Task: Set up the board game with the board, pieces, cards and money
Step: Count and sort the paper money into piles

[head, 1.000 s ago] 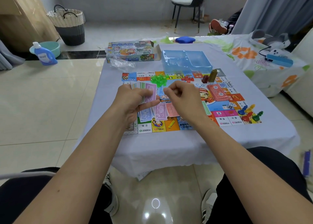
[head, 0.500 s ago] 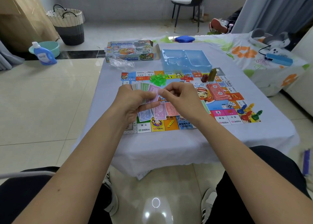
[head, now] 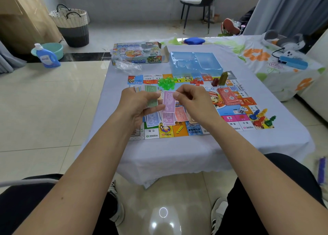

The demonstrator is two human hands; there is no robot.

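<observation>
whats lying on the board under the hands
Three piles of notes on the board: blue, purple, red. The right hand covers anything further right; the left hand hides the board's left edge.

Board (head: pixel 184 131): multicoloured squares, orange, green, blue, pink. Note pinched at top (head: pixel 169 101): purple. Fanned notes (head: pixel 150 96): green. Notes lying on board (head: pixel 166 118): blue, purple, red. Houses (head: pixel 166 83): translucent green; others (head: pixel 197 82) red. Card stack (head: pixel 229 97): red-patterned. Pawns (head: pixel 260 117): blue, yellow, red, green. Tray (head: pixel 195 63): pale blue. Table (head: pixel 195 149) cloth: plain lavender-white. Detergent bottle (head: pixel 47 56): blue.
</observation>
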